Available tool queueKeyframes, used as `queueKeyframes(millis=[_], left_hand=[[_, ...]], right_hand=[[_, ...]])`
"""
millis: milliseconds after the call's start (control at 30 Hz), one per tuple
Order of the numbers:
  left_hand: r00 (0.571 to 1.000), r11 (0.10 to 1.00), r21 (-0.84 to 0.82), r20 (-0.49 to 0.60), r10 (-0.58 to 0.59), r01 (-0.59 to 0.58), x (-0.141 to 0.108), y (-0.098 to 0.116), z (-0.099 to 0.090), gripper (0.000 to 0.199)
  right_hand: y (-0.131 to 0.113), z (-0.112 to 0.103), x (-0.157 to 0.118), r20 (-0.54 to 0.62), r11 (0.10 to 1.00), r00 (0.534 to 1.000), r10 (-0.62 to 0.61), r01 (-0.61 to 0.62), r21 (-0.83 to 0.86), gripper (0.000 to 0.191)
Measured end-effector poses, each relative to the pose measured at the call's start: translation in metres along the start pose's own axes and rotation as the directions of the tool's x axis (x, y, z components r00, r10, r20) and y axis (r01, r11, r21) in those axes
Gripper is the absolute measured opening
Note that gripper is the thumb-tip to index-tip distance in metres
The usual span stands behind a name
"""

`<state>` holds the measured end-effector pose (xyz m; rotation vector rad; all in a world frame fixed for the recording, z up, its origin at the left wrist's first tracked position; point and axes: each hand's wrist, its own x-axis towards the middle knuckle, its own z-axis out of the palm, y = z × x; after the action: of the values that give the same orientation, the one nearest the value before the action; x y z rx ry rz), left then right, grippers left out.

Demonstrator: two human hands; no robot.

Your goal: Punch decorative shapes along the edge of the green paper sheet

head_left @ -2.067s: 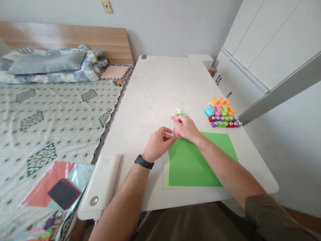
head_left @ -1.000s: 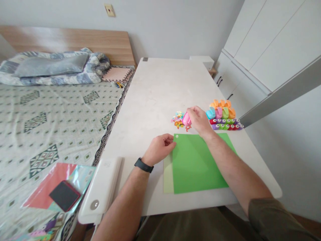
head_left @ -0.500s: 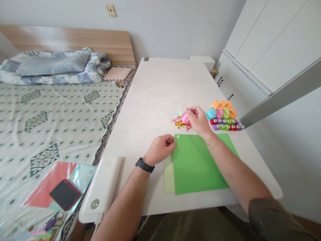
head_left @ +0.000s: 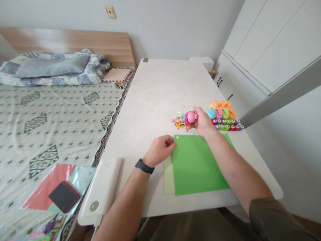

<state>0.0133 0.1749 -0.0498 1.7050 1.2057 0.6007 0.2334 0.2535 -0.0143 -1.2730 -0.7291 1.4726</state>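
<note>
Grips a pink punch (head_left: 191, 117) in the curled right hand (head_left: 201, 123), near colourful cut-outs (head_left: 179, 122) at its left; pinches the green sheet (head_left: 200, 167) by its edge in the left hand (head_left: 161, 149).

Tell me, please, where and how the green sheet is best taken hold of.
I'd probably pinch the green sheet by its left edge near the far corner, from the left, where the left grip rests. It lies thin and flat, and the right forearm crosses its right side. Toward the near edge, a pale sheet juts out from beneath.
</note>
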Motion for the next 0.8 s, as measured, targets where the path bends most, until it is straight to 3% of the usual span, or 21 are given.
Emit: queueKeyframes(millis=[300, 467, 633, 800], left_hand=[[1.0, 1.0, -0.004, -0.014, 0.005, -0.005, -0.001, 0.002, 0.0, 0.019], [1.0, 1.0, -0.007, -0.024, 0.004, -0.004, -0.001, 0.004, 0.0, 0.019], [1.0, 1.0, -0.008, -0.018, 0.004, -0.004, -0.001, 0.004, 0.001, 0.017], [1.0, 1.0, 0.001, -0.015, 0.012, -0.012, -0.001, 0.004, 0.001, 0.017]], right_hand=[[-0.004, -0.002, -0.004, 0.159, 0.991, 0.982, 0.097, -0.11, 0.076, 0.033], [-0.002, -0.006, -0.001, 0.201, 0.993, 0.974, 0.105, -0.114, 0.032, 0.037], [0.005, -0.006, 0.006, 0.063, 0.998, 0.998, 0.01, -0.006, -0.065, 0.036], [0.016, -0.009, 0.017, -0.05, 0.985, 0.992, -0.115, 0.108, -0.133, 0.037]])
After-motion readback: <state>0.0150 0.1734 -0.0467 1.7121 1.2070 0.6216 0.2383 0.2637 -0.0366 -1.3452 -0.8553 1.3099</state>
